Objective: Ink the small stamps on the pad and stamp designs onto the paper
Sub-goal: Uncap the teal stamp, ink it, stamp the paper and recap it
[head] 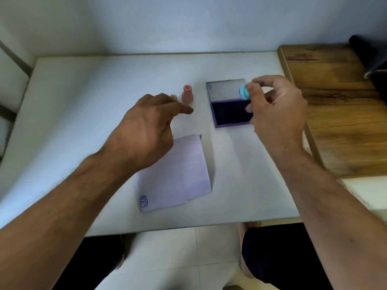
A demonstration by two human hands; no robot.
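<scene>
A folded lilac paper (180, 174) lies on the white table (62, 114), with one round blue stamp print (143, 201) at its near left corner. The open purple ink pad (228, 113) sits beyond it to the right, lid up. My right hand (276, 114) hovers over the pad's right side and pinches a small blue stamp (244, 92), tilted with its face turned left. A pink stamp (187, 94) stands upright left of the pad. My left hand (146, 130) floats above the paper's far edge, fingers loosely spread toward the pink stamp, holding nothing.
A wooden surface (339, 114) adjoins the table on the right, with a dark object (370, 55) at its far end. The wall runs close behind the table. My knees show below the table's near edge, over a tiled floor.
</scene>
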